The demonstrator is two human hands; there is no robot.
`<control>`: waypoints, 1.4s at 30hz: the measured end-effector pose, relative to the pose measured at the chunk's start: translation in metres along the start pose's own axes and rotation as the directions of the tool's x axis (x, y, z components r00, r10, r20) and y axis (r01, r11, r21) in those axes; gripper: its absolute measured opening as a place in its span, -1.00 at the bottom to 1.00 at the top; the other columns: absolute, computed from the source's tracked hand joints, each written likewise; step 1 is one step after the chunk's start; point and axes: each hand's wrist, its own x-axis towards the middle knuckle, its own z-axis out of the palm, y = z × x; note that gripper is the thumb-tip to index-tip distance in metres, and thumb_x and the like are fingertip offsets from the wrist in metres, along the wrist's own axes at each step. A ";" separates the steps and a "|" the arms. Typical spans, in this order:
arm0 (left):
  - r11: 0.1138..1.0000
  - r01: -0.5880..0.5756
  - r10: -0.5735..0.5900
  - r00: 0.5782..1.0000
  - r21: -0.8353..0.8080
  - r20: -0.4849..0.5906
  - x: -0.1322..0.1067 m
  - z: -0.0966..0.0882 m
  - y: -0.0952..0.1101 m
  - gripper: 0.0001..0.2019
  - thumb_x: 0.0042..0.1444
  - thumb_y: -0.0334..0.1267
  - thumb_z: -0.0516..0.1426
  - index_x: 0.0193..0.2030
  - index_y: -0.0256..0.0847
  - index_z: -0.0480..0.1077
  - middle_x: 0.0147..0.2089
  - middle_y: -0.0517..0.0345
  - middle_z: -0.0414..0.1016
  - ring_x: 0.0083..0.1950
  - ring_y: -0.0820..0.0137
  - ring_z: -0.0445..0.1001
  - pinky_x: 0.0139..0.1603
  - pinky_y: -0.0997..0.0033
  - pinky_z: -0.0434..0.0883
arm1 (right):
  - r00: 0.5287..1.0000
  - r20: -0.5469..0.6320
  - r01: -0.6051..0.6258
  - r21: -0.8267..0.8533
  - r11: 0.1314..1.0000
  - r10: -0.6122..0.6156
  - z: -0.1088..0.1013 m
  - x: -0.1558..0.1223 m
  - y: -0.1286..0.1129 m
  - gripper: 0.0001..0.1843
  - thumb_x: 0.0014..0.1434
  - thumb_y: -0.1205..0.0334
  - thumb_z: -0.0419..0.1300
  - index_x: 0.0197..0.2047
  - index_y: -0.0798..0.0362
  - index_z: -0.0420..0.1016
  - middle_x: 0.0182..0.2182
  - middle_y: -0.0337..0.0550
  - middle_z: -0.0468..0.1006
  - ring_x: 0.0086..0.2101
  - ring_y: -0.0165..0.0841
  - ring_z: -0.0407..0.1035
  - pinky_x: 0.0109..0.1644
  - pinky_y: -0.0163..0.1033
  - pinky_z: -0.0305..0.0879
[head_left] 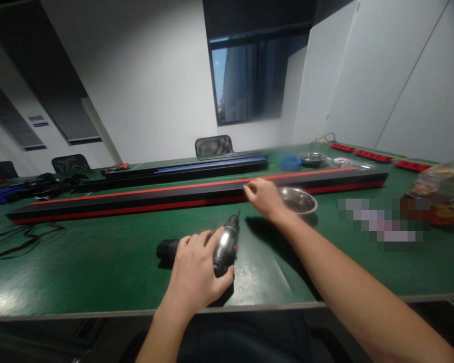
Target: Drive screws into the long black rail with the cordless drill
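Observation:
My left hand (196,267) is wrapped round a black and grey cordless screwdriver (225,244) that lies on the green table (98,262), its bit pointing away from me. My right hand (263,197) reaches forward with fingers pinched together at the near edge of a long black and red bar (155,195). What the fingertips pinch is too small to make out. A small steel bowl (298,200) stands just right of that hand.
A second long dark bar (196,166) lies behind the first. Farther back are a blue item (289,162), another steel bowl (312,159), red parts (374,156) and coloured wires. Black cables (18,237) lie at left, a plastic bag (444,191) at right. Chairs stand beyond the table.

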 end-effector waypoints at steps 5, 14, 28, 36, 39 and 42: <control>1.000 0.001 -0.001 1.000 -0.001 0.010 0.000 0.000 0.000 -0.29 0.11 -0.02 0.23 0.41 -0.02 0.21 0.20 -0.02 0.43 0.12 0.03 0.39 0.24 -0.07 0.23 | 0.998 0.058 -0.023 0.152 0.988 0.014 0.028 -0.011 -0.012 -0.76 0.34 0.16 0.20 -0.20 0.07 0.68 -0.21 -0.04 0.68 -0.21 -0.28 0.54 -0.05 -0.27 0.35; 1.000 -0.005 0.005 1.000 -0.011 -0.004 0.000 0.000 0.000 -0.31 0.11 -0.03 0.23 0.39 -0.03 0.24 0.20 -0.05 0.44 0.11 0.02 0.40 0.23 -0.07 0.24 | 0.942 0.233 -0.304 0.301 0.904 0.240 0.050 -0.017 0.000 -0.78 0.31 0.25 0.24 -0.10 0.11 0.70 -0.12 0.00 0.70 -0.11 -0.27 0.58 0.04 -0.29 0.39; 1.000 -0.002 0.002 1.000 0.000 -0.002 -0.001 -0.001 0.000 -0.31 0.11 -0.04 0.23 0.38 -0.07 0.25 0.20 -0.05 0.44 0.11 0.03 0.40 0.22 -0.07 0.25 | 0.917 0.270 -0.362 0.262 0.894 0.292 0.050 -0.017 0.004 -0.74 0.32 0.22 0.21 -0.09 0.15 0.71 -0.13 0.06 0.70 -0.11 -0.22 0.59 0.00 -0.27 0.39; 1.000 -0.004 0.004 1.000 -0.001 -0.008 -0.001 0.000 0.000 -0.30 0.11 -0.05 0.23 0.40 -0.06 0.23 0.20 -0.04 0.44 0.11 0.02 0.40 0.23 -0.09 0.24 | 0.902 0.319 -0.385 0.293 0.875 0.290 0.047 -0.016 0.004 -0.74 0.32 0.26 0.21 -0.08 0.17 0.71 -0.13 0.07 0.70 -0.09 -0.21 0.58 0.00 -0.27 0.39; 1.000 -0.004 0.004 1.000 -0.002 -0.005 -0.001 0.000 0.000 -0.30 0.11 -0.05 0.23 0.40 -0.06 0.23 0.21 -0.05 0.44 0.12 0.02 0.40 0.24 -0.09 0.23 | 0.901 0.326 -0.389 0.315 0.866 0.287 0.049 -0.016 0.005 -0.74 0.32 0.25 0.21 -0.09 0.16 0.71 -0.14 0.06 0.70 -0.10 -0.21 0.58 0.00 -0.27 0.39; 1.000 -0.002 0.002 1.000 -0.002 -0.010 -0.001 0.001 0.000 -0.30 0.11 -0.05 0.23 0.40 -0.06 0.24 0.21 -0.05 0.44 0.11 0.02 0.41 0.24 -0.08 0.24 | 0.901 0.327 -0.391 0.327 0.860 0.285 0.050 -0.016 0.007 -0.75 0.31 0.25 0.22 -0.09 0.16 0.71 -0.14 0.05 0.70 -0.10 -0.22 0.58 0.00 -0.28 0.39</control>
